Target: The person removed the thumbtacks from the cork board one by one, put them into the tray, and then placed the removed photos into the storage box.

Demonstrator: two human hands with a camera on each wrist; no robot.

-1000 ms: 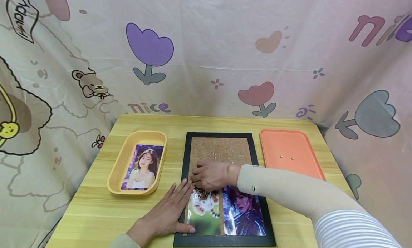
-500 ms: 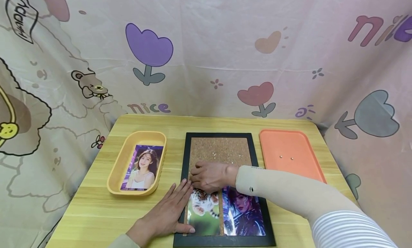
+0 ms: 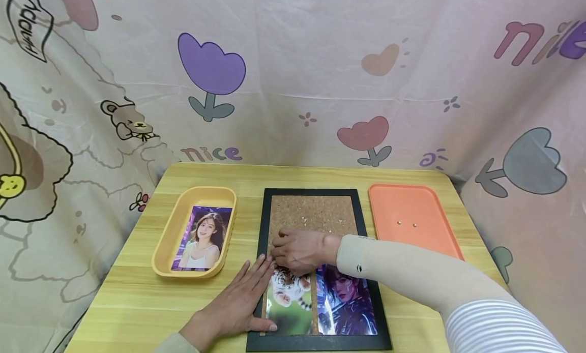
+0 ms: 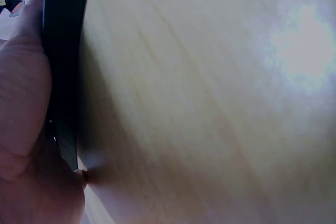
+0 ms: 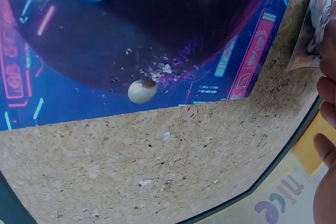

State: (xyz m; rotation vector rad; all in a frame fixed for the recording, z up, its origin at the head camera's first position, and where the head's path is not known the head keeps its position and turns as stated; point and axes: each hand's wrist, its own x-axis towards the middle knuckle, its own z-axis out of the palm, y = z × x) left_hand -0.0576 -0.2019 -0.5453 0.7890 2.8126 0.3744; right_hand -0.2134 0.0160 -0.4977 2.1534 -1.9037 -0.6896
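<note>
A cork board (image 3: 313, 210) in a black frame bears a tiger photo (image 3: 290, 315) at lower left and a purple photo of a figure (image 3: 350, 312) at lower right. My left hand (image 3: 238, 304) lies flat with fingers extended along the frame's left side, overlapping the tiger photo. Bent over that photo's top edge are the fingers of my right hand (image 3: 299, 251); whether they hold anything I cannot tell. In the right wrist view, a round-headed thumbtack (image 5: 142, 92) sits in the purple photo near its edge, with pale crumbs around it.
To the left, a yellow tray (image 3: 160, 264) holds a portrait photo (image 3: 201, 241). On the right stands an orange tray (image 3: 412, 203) with two small tacks (image 3: 407, 224) in it. A printed curtain (image 3: 293, 78) hangs behind the wooden table (image 3: 123, 302).
</note>
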